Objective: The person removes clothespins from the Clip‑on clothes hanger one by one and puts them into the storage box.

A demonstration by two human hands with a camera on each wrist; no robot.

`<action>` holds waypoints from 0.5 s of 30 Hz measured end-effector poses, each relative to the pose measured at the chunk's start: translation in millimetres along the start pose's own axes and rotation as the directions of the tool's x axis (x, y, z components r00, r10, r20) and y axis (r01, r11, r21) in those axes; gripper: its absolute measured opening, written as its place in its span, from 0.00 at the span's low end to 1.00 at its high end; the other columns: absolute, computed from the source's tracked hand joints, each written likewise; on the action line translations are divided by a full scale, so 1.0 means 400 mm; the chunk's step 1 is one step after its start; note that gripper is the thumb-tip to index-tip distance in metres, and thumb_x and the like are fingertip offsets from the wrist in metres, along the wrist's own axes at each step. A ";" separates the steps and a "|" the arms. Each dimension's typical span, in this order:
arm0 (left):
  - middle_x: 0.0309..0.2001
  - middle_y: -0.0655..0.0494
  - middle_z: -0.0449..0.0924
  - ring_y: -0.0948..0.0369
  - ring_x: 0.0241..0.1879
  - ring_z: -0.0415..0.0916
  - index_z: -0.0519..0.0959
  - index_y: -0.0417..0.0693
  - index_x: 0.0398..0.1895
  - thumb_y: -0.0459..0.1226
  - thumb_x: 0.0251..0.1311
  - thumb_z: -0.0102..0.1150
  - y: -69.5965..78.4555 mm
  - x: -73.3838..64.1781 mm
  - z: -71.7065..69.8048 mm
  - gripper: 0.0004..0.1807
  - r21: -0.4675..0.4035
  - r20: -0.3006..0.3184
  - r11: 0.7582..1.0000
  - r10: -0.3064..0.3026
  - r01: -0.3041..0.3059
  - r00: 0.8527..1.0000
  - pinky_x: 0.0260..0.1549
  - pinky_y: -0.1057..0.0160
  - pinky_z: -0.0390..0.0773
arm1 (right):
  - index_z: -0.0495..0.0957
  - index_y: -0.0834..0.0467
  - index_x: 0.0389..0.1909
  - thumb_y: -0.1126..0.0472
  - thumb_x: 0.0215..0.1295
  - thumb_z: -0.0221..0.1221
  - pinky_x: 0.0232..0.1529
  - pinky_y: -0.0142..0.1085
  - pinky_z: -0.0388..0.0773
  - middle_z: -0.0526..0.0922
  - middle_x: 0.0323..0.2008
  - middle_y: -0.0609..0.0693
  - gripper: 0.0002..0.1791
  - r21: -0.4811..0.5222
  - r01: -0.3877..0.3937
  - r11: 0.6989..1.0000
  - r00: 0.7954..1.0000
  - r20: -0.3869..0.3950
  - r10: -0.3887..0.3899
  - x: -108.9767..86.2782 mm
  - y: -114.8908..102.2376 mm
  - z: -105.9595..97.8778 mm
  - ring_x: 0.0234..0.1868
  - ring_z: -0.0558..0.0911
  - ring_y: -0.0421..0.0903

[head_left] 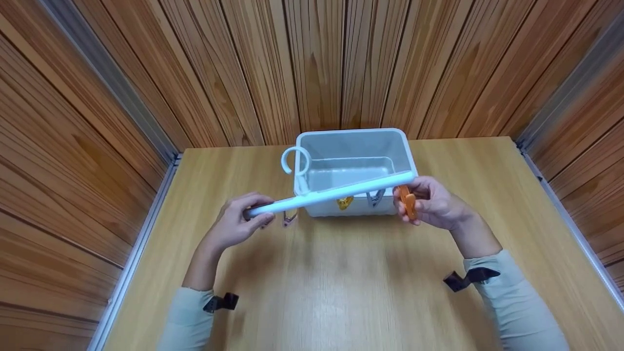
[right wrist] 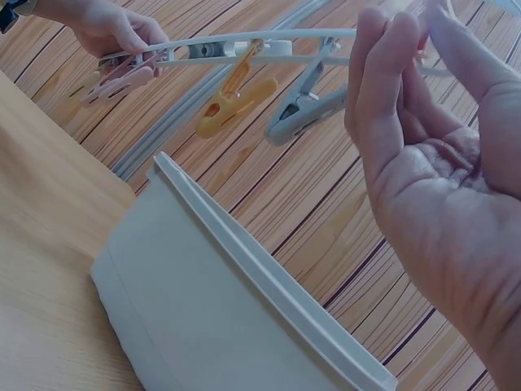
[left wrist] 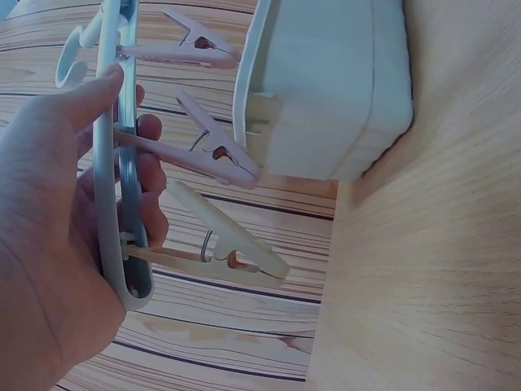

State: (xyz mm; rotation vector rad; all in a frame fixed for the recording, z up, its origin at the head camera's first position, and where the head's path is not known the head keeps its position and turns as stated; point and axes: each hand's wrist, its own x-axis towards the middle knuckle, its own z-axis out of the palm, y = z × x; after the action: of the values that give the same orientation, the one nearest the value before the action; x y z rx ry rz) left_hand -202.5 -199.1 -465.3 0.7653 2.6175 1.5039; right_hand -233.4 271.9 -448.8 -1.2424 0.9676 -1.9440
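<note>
Inscriptions: we read none in any of the three views. Taking the middle of the tabletop [head_left: 324, 253] as the dial's centre, we enter the following as bearing no legible letter, number, brand or sign: pale-blue hanger [head_left: 341, 191] and white tub [head_left: 351, 144], 12 o'clock; orange clip [head_left: 408, 202], 2 o'clock; black strap [head_left: 222, 302], 8 o'clock.

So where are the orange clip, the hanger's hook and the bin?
Orange clip [head_left: 408, 202]: head view, on its body.
Hanger's hook [head_left: 295, 148]: head view, top of its curve.
Bin [right wrist: 195, 301]: right wrist view, outer wall.
</note>
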 end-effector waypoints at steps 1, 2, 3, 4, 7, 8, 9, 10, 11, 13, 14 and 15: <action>0.47 0.48 0.91 0.63 0.39 0.86 0.88 0.45 0.63 0.37 0.77 0.70 0.000 0.000 0.001 0.15 0.006 -0.003 1.000 -0.001 0.001 1.000 0.42 0.67 0.85 | 0.77 0.66 0.69 0.65 0.87 0.57 0.51 0.28 0.90 0.92 0.57 0.51 0.17 -0.011 -0.013 1.000 1.000 -0.022 0.013 0.000 -0.003 0.001 0.55 0.93 0.42; 0.47 0.48 0.91 0.63 0.38 0.86 0.88 0.45 0.63 0.38 0.77 0.70 0.000 -0.001 0.003 0.15 0.012 -0.006 1.000 -0.001 0.001 1.000 0.41 0.67 0.85 | 0.78 0.65 0.68 0.65 0.86 0.58 0.50 0.28 0.90 0.92 0.56 0.51 0.17 -0.021 -0.029 0.999 0.999 -0.046 0.028 0.000 -0.007 0.003 0.54 0.94 0.42; 0.46 0.48 0.92 0.63 0.38 0.86 0.88 0.45 0.63 0.38 0.78 0.70 0.000 -0.001 0.004 0.15 0.017 -0.009 1.000 0.000 0.000 1.000 0.41 0.67 0.85 | 0.79 0.63 0.68 0.64 0.86 0.59 0.50 0.28 0.90 0.92 0.55 0.50 0.16 -0.032 -0.045 0.998 0.996 -0.072 0.043 0.000 -0.010 0.004 0.53 0.94 0.41; 0.45 0.48 0.92 0.63 0.37 0.86 0.88 0.45 0.63 0.38 0.78 0.70 0.000 -0.002 0.005 0.15 0.020 -0.013 1.000 0.000 0.000 1.000 0.40 0.67 0.85 | 0.80 0.62 0.67 0.64 0.86 0.59 0.49 0.28 0.90 0.92 0.55 0.49 0.15 -0.042 -0.063 0.997 0.993 -0.101 0.058 0.000 -0.013 0.006 0.52 0.94 0.41; 0.42 0.50 0.92 0.64 0.36 0.86 0.88 0.45 0.63 0.38 0.78 0.70 0.003 -0.003 0.008 0.15 0.035 -0.030 0.999 0.001 0.000 1.000 0.38 0.68 0.84 | 0.82 0.58 0.65 0.62 0.85 0.62 0.48 0.27 0.90 0.92 0.52 0.47 0.14 -0.066 -0.119 0.991 0.973 -0.204 0.103 -0.001 -0.022 0.014 0.50 0.94 0.40; 0.42 0.50 0.92 0.64 0.35 0.86 0.88 0.45 0.62 0.38 0.78 0.70 0.004 -0.003 0.008 0.15 0.044 -0.039 0.999 0.003 -0.001 0.999 0.38 0.68 0.84 | 0.82 0.57 0.65 0.62 0.85 0.62 0.48 0.27 0.90 0.92 0.52 0.46 0.14 -0.076 -0.139 0.987 0.964 -0.240 0.117 -0.002 -0.025 0.017 0.50 0.94 0.39; 0.42 0.50 0.92 0.64 0.35 0.86 0.88 0.46 0.62 0.38 0.78 0.70 0.005 -0.003 0.009 0.15 0.057 -0.048 0.998 0.006 -0.004 0.999 0.37 0.68 0.84 | 0.83 0.56 0.65 0.63 0.85 0.62 0.47 0.26 0.90 0.92 0.51 0.45 0.14 -0.091 -0.159 0.983 0.953 -0.275 0.129 -0.002 -0.028 0.020 0.49 0.94 0.39; 0.42 0.51 0.92 0.64 0.35 0.85 0.89 0.46 0.62 0.39 0.78 0.70 0.007 -0.003 0.010 0.15 0.072 -0.060 0.997 0.010 -0.005 0.998 0.38 0.68 0.84 | 0.83 0.55 0.64 0.63 0.84 0.62 0.46 0.26 0.90 0.92 0.50 0.45 0.14 -0.108 -0.181 0.978 0.940 -0.311 0.140 -0.003 -0.031 0.024 0.48 0.94 0.38; 0.42 0.51 0.92 0.64 0.36 0.85 0.89 0.46 0.61 0.38 0.77 0.71 0.008 -0.003 0.010 0.14 0.089 -0.071 0.996 0.013 -0.006 0.997 0.38 0.67 0.84 | 0.84 0.54 0.64 0.64 0.84 0.63 0.45 0.26 0.90 0.92 0.49 0.44 0.14 -0.131 -0.203 0.970 0.927 -0.345 0.148 -0.004 -0.034 0.028 0.47 0.94 0.38; 0.44 0.51 0.93 0.63 0.37 0.85 0.90 0.45 0.60 0.38 0.76 0.72 0.010 -0.003 0.011 0.14 0.131 -0.097 0.991 0.022 -0.009 0.995 0.40 0.65 0.84 | 0.84 0.54 0.64 0.67 0.83 0.62 0.44 0.26 0.90 0.91 0.48 0.44 0.15 -0.186 -0.252 0.950 0.897 -0.413 0.157 -0.004 -0.039 0.035 0.45 0.93 0.38; 0.45 0.51 0.93 0.62 0.38 0.85 0.90 0.45 0.59 0.38 0.76 0.73 0.011 -0.003 0.011 0.14 0.146 -0.109 0.989 0.023 -0.007 0.994 0.41 0.64 0.84 | 0.84 0.54 0.64 0.68 0.83 0.62 0.43 0.27 0.90 0.91 0.47 0.44 0.15 -0.214 -0.278 0.936 0.881 -0.446 0.159 -0.003 -0.041 0.039 0.44 0.93 0.38; 0.46 0.51 0.93 0.61 0.39 0.85 0.90 0.45 0.59 0.38 0.75 0.73 0.013 -0.003 0.012 0.13 0.161 -0.118 0.987 0.024 -0.005 0.993 0.42 0.63 0.84 | 0.84 0.54 0.64 0.69 0.82 0.62 0.43 0.27 0.90 0.91 0.46 0.44 0.16 -0.243 -0.305 0.921 0.863 -0.480 0.159 -0.002 -0.043 0.042 0.44 0.93 0.38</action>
State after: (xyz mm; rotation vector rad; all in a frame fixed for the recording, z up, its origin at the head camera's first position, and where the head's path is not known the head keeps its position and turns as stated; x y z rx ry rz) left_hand -198.1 -193.6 -463.8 0.7280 2.8564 1.3968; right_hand -219.5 277.7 -430.0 -0.7776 1.6394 -1.9682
